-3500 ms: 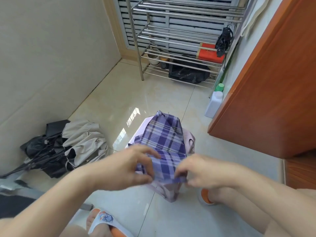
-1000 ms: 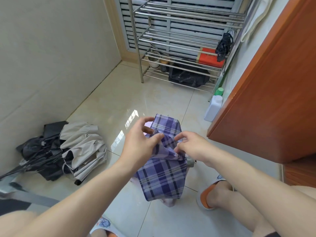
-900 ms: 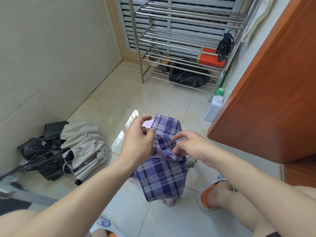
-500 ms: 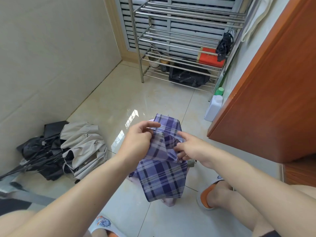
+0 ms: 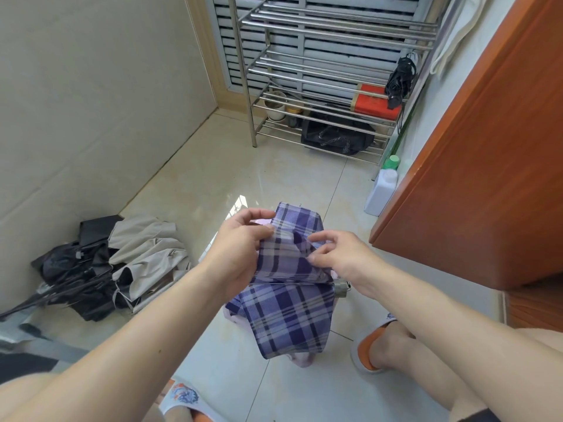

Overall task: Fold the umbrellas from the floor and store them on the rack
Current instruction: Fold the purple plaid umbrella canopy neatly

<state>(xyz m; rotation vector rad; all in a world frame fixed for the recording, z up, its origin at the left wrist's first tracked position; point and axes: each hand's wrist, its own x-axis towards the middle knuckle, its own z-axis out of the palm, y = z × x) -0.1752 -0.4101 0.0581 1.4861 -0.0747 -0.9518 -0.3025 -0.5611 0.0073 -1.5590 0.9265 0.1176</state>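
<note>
Pinching the purple umbrella [image 5: 291,312] cloth, the left hand [image 5: 240,254] and right hand [image 5: 344,257] should smooth each flap flat between them before rolling.

I see both hands on the plaid umbrella [image 5: 286,312], held above the floor [image 5: 231,178]. Left hand [image 5: 240,251] grips its left side; right hand [image 5: 341,254] pinches the canopy. Beige and black umbrellas [image 5: 122,269] lie near left. Steel rack [image 5: 320,95] stands far.
</note>
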